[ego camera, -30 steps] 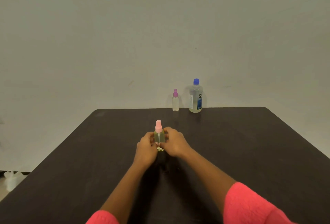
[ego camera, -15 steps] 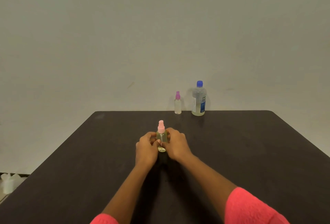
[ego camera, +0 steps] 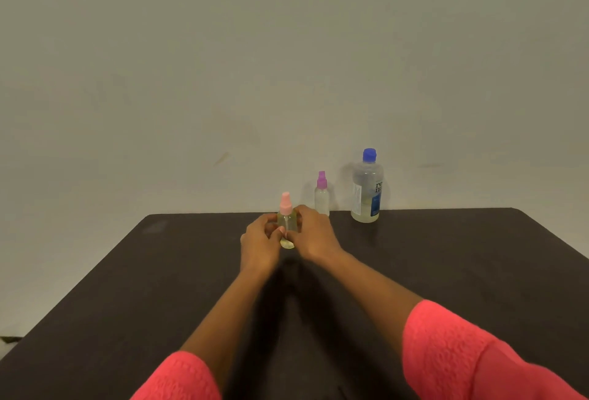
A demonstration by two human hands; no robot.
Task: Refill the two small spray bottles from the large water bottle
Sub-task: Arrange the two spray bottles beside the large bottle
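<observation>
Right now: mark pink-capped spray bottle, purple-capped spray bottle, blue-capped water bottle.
pink-capped spray bottle [ego camera: 285, 204]: head view, cap.
purple-capped spray bottle [ego camera: 322, 201]: head view, clear body.
blue-capped water bottle [ego camera: 367, 174]: head view, clear shoulder.

A dark matte table [ego camera: 446, 272] with rounded far corners is carrying three bottles. A large clear plastic water bottle with a blue cap [ego camera: 367, 195] is standing upright at its far edge, and a small clear spray bottle with a purple nozzle [ego camera: 322, 199] is standing near it on the left. Closer in, a small clear spray bottle with a pink nozzle [ego camera: 287, 224] is standing upright.
</observation>
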